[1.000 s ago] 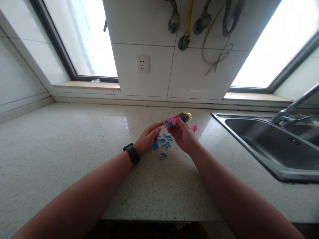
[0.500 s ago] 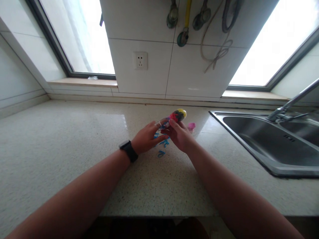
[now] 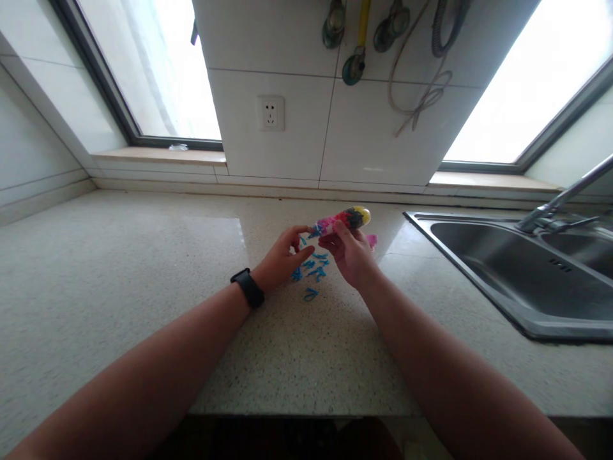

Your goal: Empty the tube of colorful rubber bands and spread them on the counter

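At 3 o'clock the sink (image 3: 483, 255) and its tap (image 3: 565, 201) run off the frame's edge. The hanging hoses (image 3: 421, 96) at 12 o'clock are cropped on top. The small blue pieces (image 3: 311, 271) beneath the left hand (image 3: 282, 259) are too tiny to identify.

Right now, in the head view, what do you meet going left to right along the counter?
Black wristband → left hand → loose blue bands → right hand, gripping a clear tube of coloured bands → steel sink → tap.

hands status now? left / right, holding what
Left hand: fingers curled at the tube's open end; whether it pinches anything cannot be told.
Right hand: closed on the clear tube of coloured bands.
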A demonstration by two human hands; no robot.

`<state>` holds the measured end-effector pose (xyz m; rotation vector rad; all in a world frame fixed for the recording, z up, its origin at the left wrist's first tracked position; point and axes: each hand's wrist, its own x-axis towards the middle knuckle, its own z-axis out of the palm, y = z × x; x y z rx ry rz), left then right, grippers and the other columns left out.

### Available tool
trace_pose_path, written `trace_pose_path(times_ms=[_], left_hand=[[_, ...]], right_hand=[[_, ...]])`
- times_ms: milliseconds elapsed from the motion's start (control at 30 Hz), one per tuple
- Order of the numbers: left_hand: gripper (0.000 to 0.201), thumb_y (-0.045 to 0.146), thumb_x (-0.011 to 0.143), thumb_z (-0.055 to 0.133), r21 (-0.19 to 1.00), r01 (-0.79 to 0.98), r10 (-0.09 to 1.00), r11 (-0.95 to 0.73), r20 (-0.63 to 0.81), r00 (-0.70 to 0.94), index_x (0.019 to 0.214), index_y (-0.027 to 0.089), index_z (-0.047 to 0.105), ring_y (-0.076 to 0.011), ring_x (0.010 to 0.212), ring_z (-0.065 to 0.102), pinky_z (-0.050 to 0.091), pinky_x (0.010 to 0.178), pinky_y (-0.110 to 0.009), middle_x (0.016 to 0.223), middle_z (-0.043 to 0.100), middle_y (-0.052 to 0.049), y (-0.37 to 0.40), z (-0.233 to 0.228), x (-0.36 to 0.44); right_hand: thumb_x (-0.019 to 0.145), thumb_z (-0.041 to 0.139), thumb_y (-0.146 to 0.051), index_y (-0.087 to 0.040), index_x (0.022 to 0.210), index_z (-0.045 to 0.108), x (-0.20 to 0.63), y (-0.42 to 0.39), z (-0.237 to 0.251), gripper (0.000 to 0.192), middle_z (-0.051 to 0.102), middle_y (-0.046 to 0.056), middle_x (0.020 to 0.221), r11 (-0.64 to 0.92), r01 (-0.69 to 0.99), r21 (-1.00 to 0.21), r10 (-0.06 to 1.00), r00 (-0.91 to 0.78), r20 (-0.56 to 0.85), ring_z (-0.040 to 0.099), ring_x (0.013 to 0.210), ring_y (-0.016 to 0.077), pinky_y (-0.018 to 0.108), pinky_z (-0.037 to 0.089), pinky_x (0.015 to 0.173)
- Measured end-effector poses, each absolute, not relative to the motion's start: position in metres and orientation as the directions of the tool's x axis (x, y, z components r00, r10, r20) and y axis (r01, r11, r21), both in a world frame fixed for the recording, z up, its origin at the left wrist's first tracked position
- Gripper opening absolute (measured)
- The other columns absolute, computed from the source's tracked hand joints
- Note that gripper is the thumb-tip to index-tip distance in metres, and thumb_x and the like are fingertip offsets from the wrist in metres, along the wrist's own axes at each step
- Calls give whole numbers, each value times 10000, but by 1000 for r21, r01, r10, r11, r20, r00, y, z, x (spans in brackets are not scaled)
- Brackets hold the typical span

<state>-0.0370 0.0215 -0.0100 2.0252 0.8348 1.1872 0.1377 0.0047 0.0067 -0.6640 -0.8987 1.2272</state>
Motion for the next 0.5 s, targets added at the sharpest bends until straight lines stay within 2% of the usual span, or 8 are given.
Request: trace_pose_path(times_ms=[100,200,300,400,500], left_hand=[[486,373,889,612,844,139,802,-517,422,423,1347,237,521,-132,839,490,456,644,-219,1014,467,-68,24,-12,-40],[641,407,874,630,865,101,768,-491,375,520,1460,275,406,-157,926,520,488,653,-233,1151,440,-101,23,-13,-40],[737,421,855,655,805,176,731,-567,392,559,1507,294,334,-152,911,509,490,687,-252,1156,421,-107,19,-13,-38],[765,406,842,674,716,255,715,-650,463,524,1513,295,323,-143,833,477,475,730,-284,1088,469,-94,19,-12,-35],[730,301,852,661,666,204,660,-717,556,505,1502,284,330,-185,977,513,449,875,-334,1180,532,-102,21,-10,-33]], right_hand=[[741,765,-420,-187,892,586,141,7,6,330,634,12,794,190,-518,-834,982,104,160,620,666,127,299,548,697],[736,767,-436,-180,918,607,140,7,5,353,651,25,806,115,-520,-847,993,56,100,627,665,127,279,545,676],[729,775,-437,-176,923,623,135,4,4,358,656,23,817,76,-522,-850,996,-2,91,632,661,119,253,540,653],[706,795,-425,-169,887,616,126,0,6,361,647,14,789,45,-522,-852,993,-73,97,636,655,121,239,530,622],[694,806,-406,-164,872,605,117,-5,8,361,644,12,785,38,-522,-852,992,-86,97,633,656,118,230,522,607]])
